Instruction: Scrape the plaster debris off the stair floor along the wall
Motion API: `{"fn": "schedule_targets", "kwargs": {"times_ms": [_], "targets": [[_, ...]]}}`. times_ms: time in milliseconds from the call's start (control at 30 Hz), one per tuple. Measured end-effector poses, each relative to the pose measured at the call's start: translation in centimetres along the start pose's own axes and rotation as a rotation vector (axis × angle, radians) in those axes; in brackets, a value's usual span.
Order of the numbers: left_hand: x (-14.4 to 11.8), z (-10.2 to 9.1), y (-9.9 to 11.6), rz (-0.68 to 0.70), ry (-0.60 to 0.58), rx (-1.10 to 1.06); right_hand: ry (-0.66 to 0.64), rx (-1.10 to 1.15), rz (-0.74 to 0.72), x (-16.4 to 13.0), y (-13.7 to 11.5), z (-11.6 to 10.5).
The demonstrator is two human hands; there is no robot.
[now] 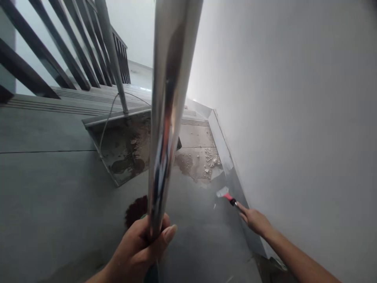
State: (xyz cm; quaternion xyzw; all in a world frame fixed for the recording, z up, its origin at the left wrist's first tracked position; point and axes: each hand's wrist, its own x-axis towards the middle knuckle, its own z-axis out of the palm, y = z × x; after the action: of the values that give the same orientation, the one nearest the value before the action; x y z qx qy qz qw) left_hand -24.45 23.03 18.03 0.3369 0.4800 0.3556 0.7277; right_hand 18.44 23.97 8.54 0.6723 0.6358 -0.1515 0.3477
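Note:
My left hand (141, 247) is wrapped around a shiny metal pole (173, 78), which rises close in front of the camera. Dark red bristles (136, 212) show just beyond that hand; whether they join the pole is hidden. My right hand (255, 221) grips a scraper (226, 193) with a red neck, its flat blade low over or on the grey floor beside the skirting. Ahead of the blade lie whitish crumbs of debris (211, 159). A long-handled metal dustpan (110, 173) sits left of the pole, holding brown dirt and rubble, partly hidden by the pole.
Stairs (73, 100) with grooved edges drop away beyond the landing floor (44, 188). Dark railing balusters (50, 47) stand at the upper left. A white wall (279, 98) rises on the right, with grey skirting (220, 145) along its foot. A thin cord loops over the dustpan.

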Motion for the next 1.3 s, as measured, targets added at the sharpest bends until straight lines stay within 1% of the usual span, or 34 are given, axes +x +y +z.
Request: {"fn": "schedule_targets", "kwargs": {"times_ms": [33, 67, 100, 133, 167, 233, 267, 300, 333, 367, 400, 433, 500, 533, 567, 600, 633, 667, 700, 733, 800, 867, 900, 933, 967, 1000, 1033, 1067, 1133, 1167, 1200, 1233, 1300], "targets": [[0.0, 0.0, 0.0, 0.006, -0.001, -0.006, -0.024, -0.008, -0.009, -0.7, 0.3, 1.0], [0.0, -0.1, 0.0, 0.013, 0.002, -0.008, -0.039, -0.014, -0.012, -0.6, 0.2, 1.2], [0.1, -0.1, 0.0, 0.017, 0.009, -0.005, -0.040, -0.015, -0.004, 0.5, -0.4, 0.6], [0.1, -0.1, 0.1, 0.016, 0.019, -0.001, -0.025, -0.005, 0.024, 2.3, -1.3, -0.8], [0.1, -0.1, 0.1, 0.012, 0.032, 0.003, -0.007, 0.007, 0.053, 4.6, -2.4, -2.8], [0.1, 0.0, 0.2, 0.003, 0.068, 0.011, 0.032, 0.043, 0.067, 9.5, -4.5, -7.5], [0.1, 0.0, 0.2, 0.002, 0.087, 0.013, 0.060, 0.042, 0.084, 11.5, -5.3, -9.6], [0.0, -0.1, 0.2, 0.001, 0.096, 0.015, 0.062, 0.048, 0.082, 12.7, -5.7, -11.1], [0.0, -0.1, 0.2, 0.000, 0.090, 0.020, 0.075, 0.055, 0.077, 13.1, -5.8, -11.9], [-0.1, -0.2, 0.3, 0.002, 0.070, 0.028, 0.088, 0.064, 0.070, 12.6, -5.6, -11.9], [-0.1, -0.4, 0.2, 0.010, 0.035, 0.039, 0.100, 0.075, 0.067, 11.1, -5.2, -11.0], [-0.1, -0.6, 0.2, 0.025, -0.001, 0.052, 0.111, 0.083, 0.064, 8.8, -4.7, -9.4], [0.1, -1.2, 0.0, 0.071, -0.045, 0.078, 0.088, 0.072, 0.087, 2.8, -3.9, -5.0], [0.3, -1.5, -0.1, 0.095, -0.059, 0.081, 0.033, 0.057, 0.067, -0.3, -3.8, -2.5], [0.5, -1.8, -0.3, 0.115, -0.079, 0.077, -0.024, 0.040, 0.022, -3.1, -4.1, -0.3], [0.7, -2.0, -0.5, 0.128, -0.100, 0.071, -0.074, 0.011, -0.023, -5.2, -4.8, 1.4], [0.9, -2.2, -0.7, 0.136, -0.120, 0.064, -0.115, -0.014, -0.044, -6.3, -5.9, 2.5], [1.1, -2.4, -0.8, 0.141, -0.140, 0.057, -0.128, -0.023, -0.051, -6.3, -7.2, 2.7], [1.2, -2.4, -0.9, 0.142, -0.154, 0.051, -0.130, -0.017, -0.043, -5.3, -8.8, 2.0], [1.2, -2.5, -0.9, 0.140, -0.154, 0.048, -0.111, -0.003, -0.005, -3.3, -10.3, 0.6], [1.1, -2.5, -0.7, 0.127, -0.152, 0.048, -0.034, 0.039, 0.098, 2.5, -12.9, -4.1], [0.8, -2.4, -0.5, 0.118, -0.167, 0.048, 0.015, 0.076, 0.146, 7.9, -14.4, -9.2], [0.6, -2.4, -0.4, 0.117, -0.175, 0.050, 0.018, 0.090, 0.155, 9.6, -14.6, -11.2], [0.5, -2.5, -0.4, 0.121, -0.185, 0.052, 0.019, 0.102, 0.161, 10.3, -14.6, -12.5], [0.3, -2.6, -0.4, 0.130, -0.197, 0.058, 0.022, 0.100, 0.150, 10.0, -14.4, -13.0], [0.2, -2.7, -0.4, 0.143, -0.202, 0.065, 0.020, 0.087, 0.127, 8.7, -14.2, -12.6], [0.2, -2.8, -0.5, 0.156, -0.207, 0.071, 0.010, 0.067, 0.093, 6.6, -13.9, -11.6], [0.2, -3.0, -0.5, 0.166, -0.211, 0.075, -0.002, 0.033, 0.045, 4.2, -13.7, -10.1], [0.2, -3.3, -0.6, 0.185, -0.203, 0.073, -0.108, 0.010, -0.032, -0.2, -13.8, -6.8], [0.3, -3.4, -0.6, 0.190, -0.195, 0.072, -0.157, 0.002, -0.065, -1.6, -14.1, -5.7], [0.4, -3.4, -0.6, 0.188, -0.189, 0.072, -0.183, -0.025, -0.055, -2.3, -14.6, -5.0], [0.5, -3.5, -0.5, 0.182, -0.184, 0.075, -0.174, -0.029, -0.035, -2.2, -15.2, -5.0], [0.7, -3.4, -0.4, 0.172, -0.176, 0.071, -0.115, -0.002, 0.036, -0.8, -16.3, -6.3]]}}
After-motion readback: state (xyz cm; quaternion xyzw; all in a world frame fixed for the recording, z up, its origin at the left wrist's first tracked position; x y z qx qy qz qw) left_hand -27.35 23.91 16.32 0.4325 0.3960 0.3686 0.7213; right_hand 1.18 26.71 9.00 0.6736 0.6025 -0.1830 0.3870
